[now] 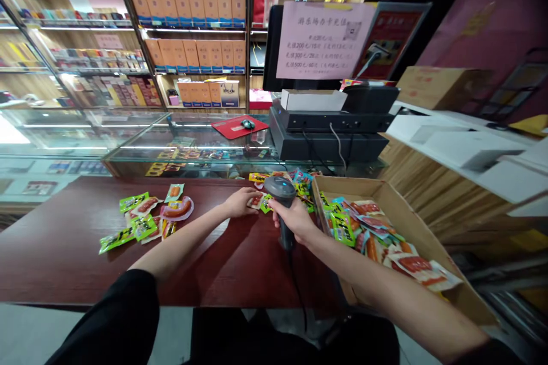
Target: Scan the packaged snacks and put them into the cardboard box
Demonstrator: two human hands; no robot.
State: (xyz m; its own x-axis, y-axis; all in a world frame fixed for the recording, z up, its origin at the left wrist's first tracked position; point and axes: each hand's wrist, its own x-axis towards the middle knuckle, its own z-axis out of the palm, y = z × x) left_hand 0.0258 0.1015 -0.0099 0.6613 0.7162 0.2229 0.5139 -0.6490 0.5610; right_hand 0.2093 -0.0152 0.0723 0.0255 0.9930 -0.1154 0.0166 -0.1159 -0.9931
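Observation:
My right hand point(295, 218) is wrapped round the grip of a black barcode scanner point(280, 187), held upright with its head over the snack packets. A cable runs down from its handle. Just left of the scanner, my left hand point(240, 203) has its fingers closed on a small sausage packet point(256, 201) at the edge of the pile. Beside that packet lies a green snack packet point(266, 203). More packets point(303, 182) are heaped behind the scanner, which partly hides them. A separate group of green packets point(144, 227) and sausage packets point(176, 209) lies on the left.
An open cardboard box point(411, 211) of sausage and green packets stands at right on the dark red table point(205, 276). Behind are a glass counter point(192, 125), a red mouse pad point(231, 127) and a monitor with a pink notice point(323, 40). Stocked shelves line the back.

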